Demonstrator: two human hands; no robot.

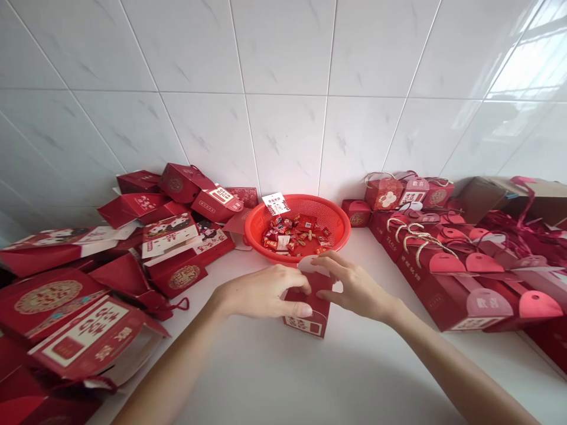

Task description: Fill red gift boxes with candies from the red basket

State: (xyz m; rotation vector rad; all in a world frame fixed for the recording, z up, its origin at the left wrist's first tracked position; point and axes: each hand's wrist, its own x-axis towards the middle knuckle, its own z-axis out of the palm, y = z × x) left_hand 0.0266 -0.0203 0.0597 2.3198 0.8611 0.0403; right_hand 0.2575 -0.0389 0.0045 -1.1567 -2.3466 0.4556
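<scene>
A small red gift box [315, 328] with a pale label on its front stands upright on the white table in front of me. My left hand [261, 290] grips its left side, the thumb across the front and the fingers over the top edge. On the right side, my right hand [354, 284] has its fingers bent around the box's rounded flap and upper edge. The flap stands up at the back; the inside of the box is mostly hidden by my hands. Just behind it sits a red plastic basket [341, 243] with wrapped candies [283, 227] in it.
Red boxes [177, 277] lie in a loose heap on the left. Rows of red boxes [447, 295], some with rope handles [420, 237], stand on the right. A brown cardboard carton [482, 198] is behind them. A tiled wall [283, 141] bounds the back.
</scene>
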